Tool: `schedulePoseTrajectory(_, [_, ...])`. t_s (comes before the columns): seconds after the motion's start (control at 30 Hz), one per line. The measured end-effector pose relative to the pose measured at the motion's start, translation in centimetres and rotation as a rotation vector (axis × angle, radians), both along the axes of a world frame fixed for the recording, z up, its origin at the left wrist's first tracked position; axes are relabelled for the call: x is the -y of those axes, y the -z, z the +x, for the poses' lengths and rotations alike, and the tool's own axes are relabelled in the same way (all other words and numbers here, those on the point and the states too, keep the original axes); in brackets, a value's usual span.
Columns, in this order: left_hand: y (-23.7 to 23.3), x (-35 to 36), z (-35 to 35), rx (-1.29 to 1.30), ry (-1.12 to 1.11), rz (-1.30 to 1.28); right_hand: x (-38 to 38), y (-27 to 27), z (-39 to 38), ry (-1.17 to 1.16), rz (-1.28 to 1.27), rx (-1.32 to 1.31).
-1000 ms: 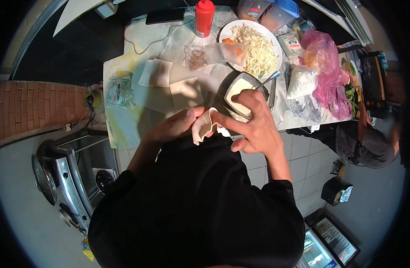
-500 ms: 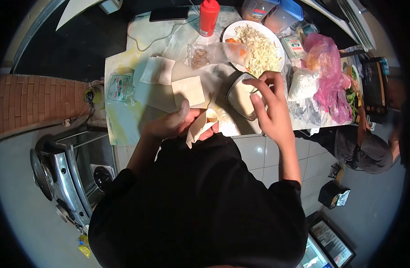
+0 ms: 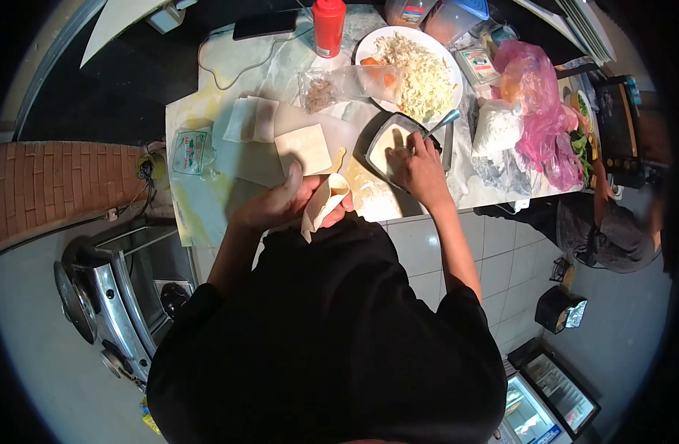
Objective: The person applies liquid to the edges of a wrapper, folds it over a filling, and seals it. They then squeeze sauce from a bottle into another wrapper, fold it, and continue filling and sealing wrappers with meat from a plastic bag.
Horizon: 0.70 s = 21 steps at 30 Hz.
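Observation:
My left hand (image 3: 276, 203) is closed around a pastry wrapper rolled into a cone (image 3: 326, 201), its open end facing up and some orange filling showing inside. My right hand (image 3: 426, 174) reaches over a dark bowl (image 3: 370, 157) of creamy pale paste (image 3: 386, 144), with bent, parted fingers at the paste and nothing visible in them. A metal spoon (image 3: 447, 120) leans out over the bowl's right rim. Just beyond my left hand, a square wrapper (image 3: 304, 148) lies flat, with folded wrappers (image 3: 251, 120) behind it. A small yellowish utensil handle (image 3: 340, 159) rests between the wrapper and bowl.
Behind the bowl stands a white plate (image 3: 363, 52) of shredded vegetables. A red squeeze bottle (image 3: 329, 29), a phone (image 3: 265, 25) and plastic tubs (image 3: 458, 21) line the back. Bags of white powder (image 3: 497, 127) and pink plastic (image 3: 532, 96) sit right. Another person (image 3: 606, 229) is far right.
My right hand has moved left and its fingers have gone down to the paste. The spoon now rests against the bowl's rim, apart from my fingers. My left hand still holds the cone.

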<state>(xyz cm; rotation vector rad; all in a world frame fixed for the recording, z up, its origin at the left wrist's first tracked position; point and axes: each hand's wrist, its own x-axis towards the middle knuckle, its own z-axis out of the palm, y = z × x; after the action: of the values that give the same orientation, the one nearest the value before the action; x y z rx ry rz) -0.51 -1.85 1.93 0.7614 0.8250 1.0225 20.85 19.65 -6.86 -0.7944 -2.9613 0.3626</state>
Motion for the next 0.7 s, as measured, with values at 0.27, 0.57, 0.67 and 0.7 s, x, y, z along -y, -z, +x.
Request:
schedulePoseTrajectory(0.27, [0.3,0.3,-0.2,0.026,-0.021,-0.001,-0.1,0.2,-0.1,-0.012,-0.017,0.001])
schedulePoseTrajectory(0.57, [0.2,0.4,-0.4,0.029,-0.055,0.016,0.0,-2.8,0.0,0.111,-0.190,-0.217])
schedulePoseTrajectory(0.67, [0.6,0.3,-0.5,-0.006,-0.055,0.022,-0.4,-2.7,0.6,0.249,-0.457,-0.365])
schedulePoseTrajectory(0.7, [0.6,0.3,-0.4,-0.012,-0.071,0.004,-0.6,-2.4,0.9,0.302,-0.596,-0.433])
